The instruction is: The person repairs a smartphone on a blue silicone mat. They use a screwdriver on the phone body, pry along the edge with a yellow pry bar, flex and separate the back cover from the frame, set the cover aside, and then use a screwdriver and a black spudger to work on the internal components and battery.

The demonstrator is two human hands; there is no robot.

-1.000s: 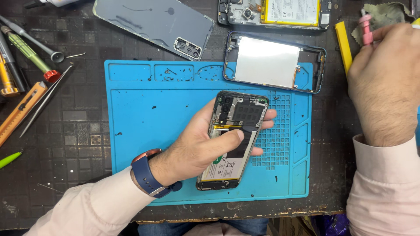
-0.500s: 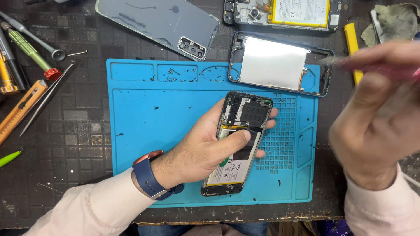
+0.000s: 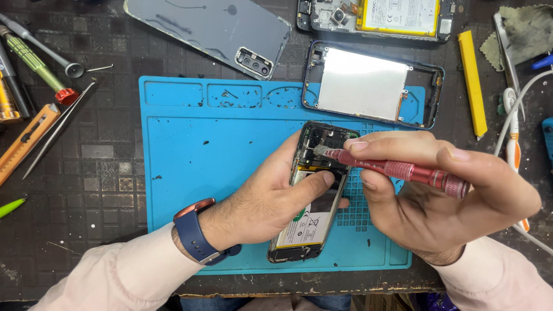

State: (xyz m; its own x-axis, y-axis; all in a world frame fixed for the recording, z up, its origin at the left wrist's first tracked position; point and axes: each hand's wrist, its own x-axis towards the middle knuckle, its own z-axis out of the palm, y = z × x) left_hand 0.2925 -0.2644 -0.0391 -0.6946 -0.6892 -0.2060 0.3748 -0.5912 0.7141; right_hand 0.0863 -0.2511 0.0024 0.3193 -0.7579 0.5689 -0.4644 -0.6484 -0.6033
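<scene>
My left hand (image 3: 262, 204) grips the opened phone (image 3: 315, 193), its battery and board bare. My right hand (image 3: 443, 201) pinches a red screwdriver (image 3: 397, 169), tip on the board, above the blue mat (image 3: 224, 167).

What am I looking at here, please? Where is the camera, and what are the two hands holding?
The camera sits on a person's head and looks down at a dark worktable. There is no machine, only two bare hands. The left hand, with a blue wristwatch, holds an opened phone over a blue mat. The right hand holds a red screwdriver, its tip at the phone's upper part. Around lie a grey back cover, a phone frame, another opened phone, a yellow pry tool and more tools at the left.
</scene>
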